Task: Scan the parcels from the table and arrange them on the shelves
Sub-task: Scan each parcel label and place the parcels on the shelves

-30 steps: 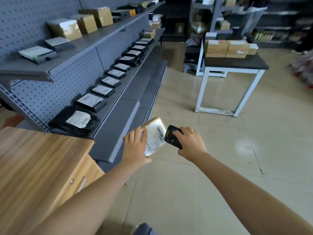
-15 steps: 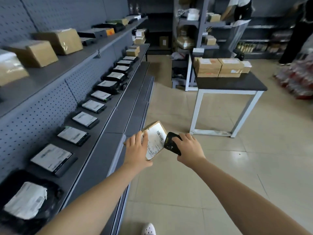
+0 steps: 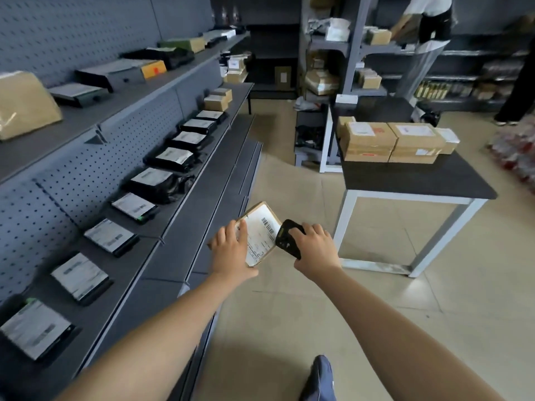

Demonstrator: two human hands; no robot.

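My left hand (image 3: 231, 250) grips a small flat cardboard parcel (image 3: 262, 231) with a white barcode label facing up, held over the floor beside the shelving. My right hand (image 3: 315, 250) holds a black handheld scanner (image 3: 288, 238), its head right against the label's right edge. The grey shelves (image 3: 185, 224) run along the left, the middle one lined with several flat black and white-labelled parcels (image 3: 170, 157). The black-topped table (image 3: 417, 180) with white legs stands to the right and carries several brown boxes (image 3: 390, 141).
The upper shelf (image 3: 95, 111) holds brown boxes and dark packages. Dark racking (image 3: 347, 50) with more parcels fills the back, where another person (image 3: 428, 21) works. A second person's leg (image 3: 518, 91) shows at far right. My shoe (image 3: 320, 377) is on the tiled floor.
I have walked forward along the shelves, so the table and back racks are closer. The wooden counter has dropped out of view. My hands keep the parcel and scanner together as before.
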